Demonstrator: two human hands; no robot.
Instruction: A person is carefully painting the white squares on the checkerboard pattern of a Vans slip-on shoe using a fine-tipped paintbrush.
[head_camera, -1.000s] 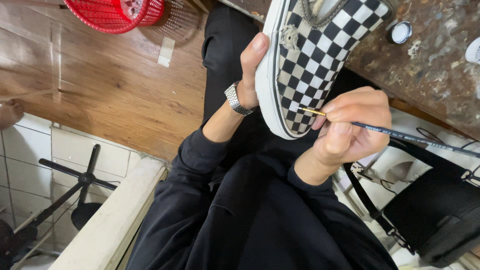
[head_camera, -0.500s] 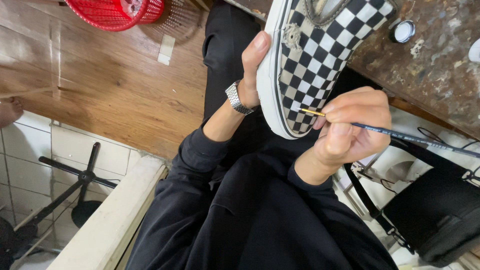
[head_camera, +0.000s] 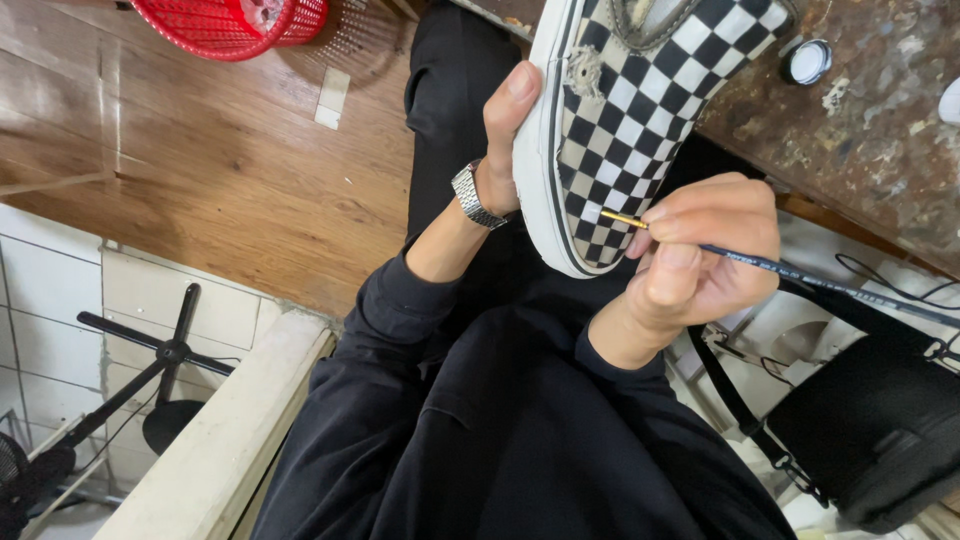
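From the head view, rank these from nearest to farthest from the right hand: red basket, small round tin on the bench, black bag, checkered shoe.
From the right hand:
1. checkered shoe, just above it, met by the brush tip.
2. black bag, lower right.
3. small round tin, on the bench above; close to the bag's rank.
4. red basket, far upper left.

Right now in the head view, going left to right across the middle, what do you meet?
Tripod stand → wristwatch → left hand → checkered shoe → right hand holding a thin brush → black bag.
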